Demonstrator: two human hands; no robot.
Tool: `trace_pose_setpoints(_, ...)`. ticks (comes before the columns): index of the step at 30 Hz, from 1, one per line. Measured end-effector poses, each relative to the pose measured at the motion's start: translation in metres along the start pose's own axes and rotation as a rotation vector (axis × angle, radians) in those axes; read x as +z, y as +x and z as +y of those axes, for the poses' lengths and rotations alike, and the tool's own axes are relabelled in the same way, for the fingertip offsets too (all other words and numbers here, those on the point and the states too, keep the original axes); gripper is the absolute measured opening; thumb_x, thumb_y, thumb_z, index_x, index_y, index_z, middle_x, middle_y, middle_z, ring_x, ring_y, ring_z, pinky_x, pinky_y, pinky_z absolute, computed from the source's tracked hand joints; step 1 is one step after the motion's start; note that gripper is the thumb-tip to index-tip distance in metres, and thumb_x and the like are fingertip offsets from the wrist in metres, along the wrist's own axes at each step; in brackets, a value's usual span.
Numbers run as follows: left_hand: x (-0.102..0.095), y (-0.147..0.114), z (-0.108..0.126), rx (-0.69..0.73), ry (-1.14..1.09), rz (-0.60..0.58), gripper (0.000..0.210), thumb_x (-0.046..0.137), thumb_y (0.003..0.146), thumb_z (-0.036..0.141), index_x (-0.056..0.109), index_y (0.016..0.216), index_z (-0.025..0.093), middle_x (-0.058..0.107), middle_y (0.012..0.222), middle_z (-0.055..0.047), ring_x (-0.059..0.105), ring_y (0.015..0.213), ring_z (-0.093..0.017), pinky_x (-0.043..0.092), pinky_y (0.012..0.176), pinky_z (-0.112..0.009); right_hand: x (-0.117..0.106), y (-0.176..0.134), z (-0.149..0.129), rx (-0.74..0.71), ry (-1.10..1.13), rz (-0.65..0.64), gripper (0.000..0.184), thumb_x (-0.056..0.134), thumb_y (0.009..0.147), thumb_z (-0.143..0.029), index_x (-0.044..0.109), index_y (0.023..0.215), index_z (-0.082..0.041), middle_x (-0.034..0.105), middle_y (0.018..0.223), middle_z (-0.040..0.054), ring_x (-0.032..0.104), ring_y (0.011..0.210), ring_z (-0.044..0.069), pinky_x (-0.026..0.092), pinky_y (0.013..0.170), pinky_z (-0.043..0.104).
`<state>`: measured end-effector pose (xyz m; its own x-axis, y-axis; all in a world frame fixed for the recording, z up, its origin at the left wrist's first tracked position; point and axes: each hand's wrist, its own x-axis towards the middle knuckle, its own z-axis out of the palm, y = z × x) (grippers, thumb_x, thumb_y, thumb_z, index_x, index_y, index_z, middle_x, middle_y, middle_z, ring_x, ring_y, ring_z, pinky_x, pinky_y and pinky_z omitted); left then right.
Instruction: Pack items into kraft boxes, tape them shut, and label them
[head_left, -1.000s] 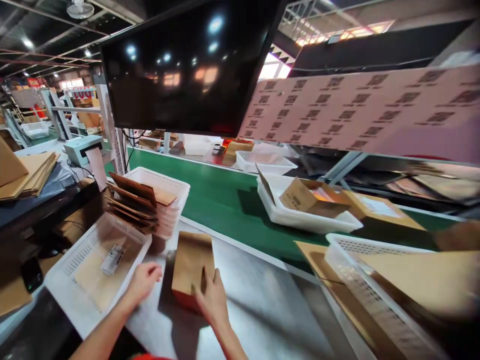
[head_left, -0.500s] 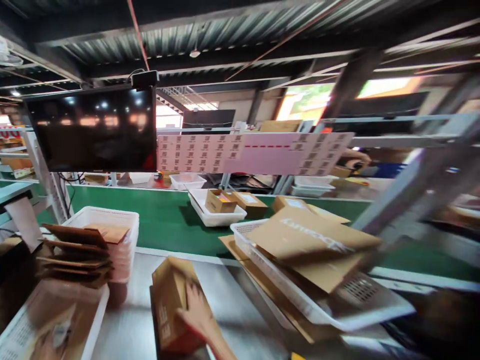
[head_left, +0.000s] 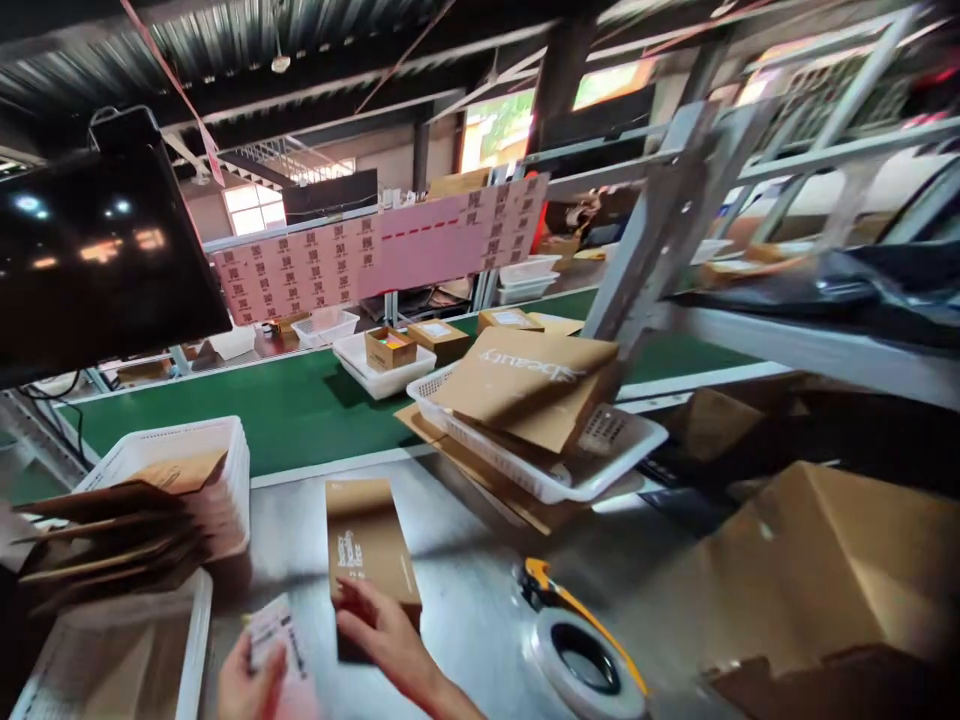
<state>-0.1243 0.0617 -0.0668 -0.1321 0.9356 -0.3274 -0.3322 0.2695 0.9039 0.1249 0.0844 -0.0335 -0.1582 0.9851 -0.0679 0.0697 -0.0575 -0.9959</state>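
A small brown cardboard box [head_left: 367,545] with white print lies on the metal worktop [head_left: 465,600]. My right hand [head_left: 379,635] rests on its near end, fingers over the edge. My left hand [head_left: 251,680] is at the bottom edge and holds a small white printed slip [head_left: 276,635] upright, just left of the box. Both hands are partly cut off by the frame.
A tape dispenser [head_left: 581,650] with a yellow handle lies right of the box. White baskets [head_left: 547,440] hold flat cardboard mailers. Stacked baskets [head_left: 187,470] and card stand left. A green conveyor [head_left: 285,410] carries trays and boxes. A large open carton [head_left: 810,580] sits at right.
My view has swung right and down. The box went from tilted up on the worktop to lying flat, and my left hand now holds a white slip taken from the left basket side.
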Motion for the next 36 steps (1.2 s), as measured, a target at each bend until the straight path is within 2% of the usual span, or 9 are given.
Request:
trace_pose_setpoints(2,0.048,-0.016,-0.003,-0.097,-0.160,-0.136,0.066,0.097,0.060,0.048,0.071,0.109,0.011,0.074,0.103,-0.015,0.073,0.087,-0.025,0.057,0.080,-0.034,0.020,-0.002,-0.034,0.020,0.121,-0.129,0.051,0.067,0.082,-0.046,0.073,0.118,-0.010,0.071,0.099,0.0123,0.069,0.082,0.027,0.055,0.074,0.036)
trace_pose_setpoints(4,0.078,-0.026,0.005,-0.129,-0.198,-0.172,0.071,0.097,0.062,0.048,0.068,0.114,0.008,0.073,0.110,-0.018,0.073,0.092,-0.025,0.057,0.085,-0.034,0.023,-0.004,-0.058,-0.048,0.010,-0.069,0.037,0.060,0.086,-0.040,0.078,0.100,-0.012,0.071,0.088,0.0087,0.067,0.078,0.025,0.050,0.071,0.032)
trace_pose_setpoints(6,0.090,-0.031,0.022,-0.114,-0.182,-0.134,0.074,0.099,0.058,0.048,0.067,0.111,0.008,0.073,0.107,-0.017,0.072,0.093,-0.022,0.056,0.085,-0.030,0.016,-0.008,-0.070,-0.081,-0.073,-0.035,0.034,0.057,0.087,-0.037,0.080,0.093,-0.013,0.072,0.087,0.0078,0.067,0.081,0.025,0.049,0.073,0.031)
trace_pose_setpoints(10,0.088,-0.034,0.057,-0.032,-0.065,-0.196,0.072,0.099,0.054,0.052,0.070,0.104,0.009,0.072,0.091,-0.010,0.067,0.082,-0.016,0.053,0.075,-0.025,0.003,-0.021,-0.068,-0.088,-0.127,-0.133,0.031,0.062,0.088,-0.035,0.079,0.100,-0.012,0.073,0.090,0.0071,0.068,0.084,0.026,0.049,0.074,0.031)
trace_pose_setpoints(13,0.090,-0.037,0.065,-0.009,0.077,-0.300,0.065,0.093,0.063,0.060,0.076,0.096,0.006,0.074,0.095,-0.014,0.065,0.081,-0.015,0.051,0.077,-0.024,0.004,-0.030,-0.064,-0.224,-0.199,-0.037,0.040,0.062,0.091,-0.032,0.069,0.125,-0.011,0.071,0.095,0.0060,0.067,0.082,0.022,0.050,0.074,0.030)
trace_pose_setpoints(18,0.094,-0.041,0.055,0.006,0.140,-0.294,0.068,0.086,0.067,0.071,0.079,0.091,0.007,0.072,0.083,-0.011,0.059,0.070,-0.012,0.045,0.067,-0.022,0.002,-0.035,-0.070,-0.527,-0.346,-0.002,0.013,0.054,0.101,-0.018,0.066,0.097,-0.018,0.067,0.088,0.0014,0.064,0.077,0.016,0.045,0.071,0.026)
trace_pose_setpoints(22,0.087,-0.043,0.044,0.050,0.168,-0.341,0.068,0.083,0.072,0.072,0.080,0.094,0.008,0.074,0.092,-0.015,0.065,0.082,-0.018,0.050,0.078,-0.026,-0.002,-0.037,-0.072,-0.674,-0.488,-0.042,0.013,0.051,0.110,-0.017,0.064,0.108,-0.019,0.067,0.099,0.0020,0.064,0.086,0.017,0.046,0.076,0.026)
trace_pose_setpoints(31,0.075,-0.050,0.030,0.219,0.376,-0.360,0.054,0.062,0.093,0.059,0.080,0.091,0.008,0.071,0.090,-0.014,0.063,0.084,-0.020,0.048,0.077,-0.027,0.001,-0.040,-0.070,-0.770,-0.587,-0.082,0.015,0.049,0.111,-0.016,0.064,0.111,-0.017,0.065,0.103,0.0057,0.063,0.087,0.018,0.046,0.075,0.027)
trace_pose_setpoints(36,0.076,-0.051,0.029,0.203,0.416,-0.361,0.047,0.061,0.093,0.052,0.080,0.090,0.009,0.070,0.090,-0.013,0.064,0.084,-0.021,0.047,0.076,-0.027,-0.001,-0.041,-0.068,-0.755,-0.617,-0.096,0.016,0.048,0.108,-0.015,0.062,0.102,-0.016,0.065,0.097,0.0051,0.062,0.082,0.018,0.043,0.070,0.028)
